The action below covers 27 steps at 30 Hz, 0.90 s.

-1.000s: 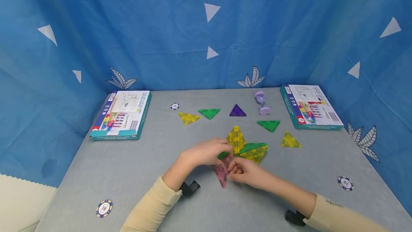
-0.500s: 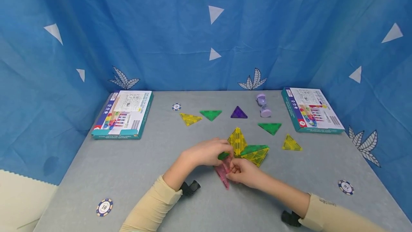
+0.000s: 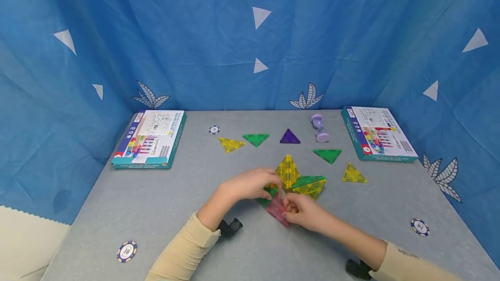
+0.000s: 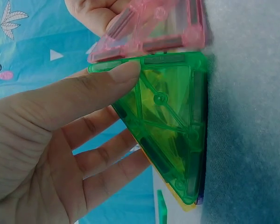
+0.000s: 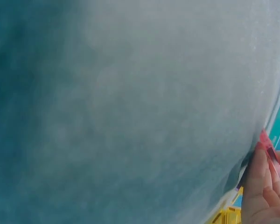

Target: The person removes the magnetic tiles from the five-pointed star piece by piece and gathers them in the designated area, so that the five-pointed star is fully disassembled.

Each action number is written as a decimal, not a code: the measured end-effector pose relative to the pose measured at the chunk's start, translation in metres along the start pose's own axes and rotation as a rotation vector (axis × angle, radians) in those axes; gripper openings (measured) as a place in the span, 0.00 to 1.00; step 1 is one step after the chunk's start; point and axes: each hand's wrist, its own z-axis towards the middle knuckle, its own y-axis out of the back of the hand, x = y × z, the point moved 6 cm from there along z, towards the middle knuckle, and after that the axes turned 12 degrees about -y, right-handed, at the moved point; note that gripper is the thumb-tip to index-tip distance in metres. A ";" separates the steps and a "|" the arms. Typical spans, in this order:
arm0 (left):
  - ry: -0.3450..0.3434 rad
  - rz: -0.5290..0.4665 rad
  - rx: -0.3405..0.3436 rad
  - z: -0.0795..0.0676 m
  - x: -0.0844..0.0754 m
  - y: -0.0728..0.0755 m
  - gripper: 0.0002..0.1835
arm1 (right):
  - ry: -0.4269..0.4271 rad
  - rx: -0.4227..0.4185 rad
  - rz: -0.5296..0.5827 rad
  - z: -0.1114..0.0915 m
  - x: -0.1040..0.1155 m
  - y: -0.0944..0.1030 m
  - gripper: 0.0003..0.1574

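Note:
My left hand [image 3: 250, 184] pinches an upright green triangular magnetic tile [image 4: 170, 100] by its top corner, thumb on the near face. Yellow shows through the green plastic, and other tiles sit behind it. In my right hand [image 3: 301, 211], a pink triangular tile piece [image 3: 278, 212] is pinched between thumb and fingers. In the left wrist view, the pink piece's edge lies right alongside the green tile; whether they touch I cannot tell. Just beyond both hands stand a raised yellow tile point [image 3: 287, 171] and a green-and-yellow one [image 3: 311, 187], parts of one cluster.
Loose flat tiles lie behind: yellow [image 3: 230, 144], green [image 3: 255, 139], purple [image 3: 290, 136], another green [image 3: 328, 155] and another yellow [image 3: 353, 174]. A lilac hourglass [image 3: 320, 128] lies near two boxes, left [image 3: 150, 138] and right [image 3: 379, 133]. Poker chips [image 3: 126, 251] dot the grey table.
My right hand has shifted slightly right with the pink piece, swinging it away from the green tile and uncovering more green. My left hand has stayed nearly in place.

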 end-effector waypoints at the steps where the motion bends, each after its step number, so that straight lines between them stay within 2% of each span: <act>1: 0.002 0.000 0.004 0.000 0.000 0.000 0.14 | 0.001 0.010 -0.004 -0.001 0.000 0.000 0.06; 6: 0.015 0.007 0.013 0.000 0.002 -0.002 0.15 | 0.017 0.065 -0.014 -0.010 -0.002 0.004 0.05; 9: 0.018 0.013 0.016 0.001 0.003 -0.003 0.16 | 0.020 0.068 -0.020 -0.018 0.003 0.015 0.08; 12: 0.019 0.020 0.019 0.001 0.004 -0.004 0.17 | 0.039 0.021 -0.036 -0.026 0.013 0.039 0.09; 16: 0.016 0.018 0.021 0.000 0.005 -0.003 0.17 | 0.056 -0.107 -0.051 -0.025 0.026 0.089 0.12; 19: 0.019 0.007 0.025 0.000 0.005 -0.003 0.16 | -0.004 -0.206 -0.067 -0.010 0.024 0.129 0.16; 22: 0.031 0.007 0.029 0.000 0.004 -0.002 0.17 | -0.079 -0.247 -0.106 0.017 0.012 0.158 0.17; 24: 0.035 0.012 0.033 0.000 0.003 -0.002 0.17 | -0.107 -0.230 -0.148 0.038 0.001 0.166 0.16; 27: 0.031 0.018 0.039 0.001 0.001 -0.003 0.17 | -0.145 -0.153 -0.184 0.066 -0.017 0.164 0.15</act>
